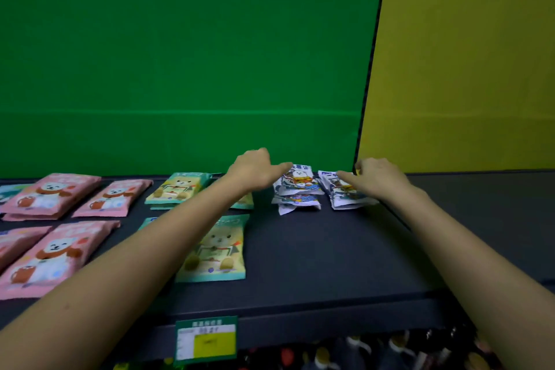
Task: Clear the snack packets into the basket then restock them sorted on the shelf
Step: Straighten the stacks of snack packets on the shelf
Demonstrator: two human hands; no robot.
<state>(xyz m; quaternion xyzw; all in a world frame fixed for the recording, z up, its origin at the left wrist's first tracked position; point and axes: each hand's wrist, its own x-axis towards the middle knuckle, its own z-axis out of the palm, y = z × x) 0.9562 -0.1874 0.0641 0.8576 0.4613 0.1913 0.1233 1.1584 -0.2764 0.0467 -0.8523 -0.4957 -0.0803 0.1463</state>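
Note:
Two small stacks of white and blue snack packets lie at the back of the dark shelf (pixel 300 249). My left hand (pixel 255 170) reaches to the left stack (pixel 295 189), its fingertips touching the top packet's upper edge. On the right stack (pixel 345 192) rests my right hand (pixel 375 176), fingers pressing the top packet. Several green packets (pixel 216 249) lie in the middle, partly under my left forearm. Pink packets (pixel 51 252) lie in rows on the left. No basket is in view.
A green back wall and a yellow side panel (pixel 465 69) close off the shelf behind and to the right. A green and yellow price tag (pixel 207 339) hangs on the front edge. Bottles (pixel 360 354) stand on the level below.

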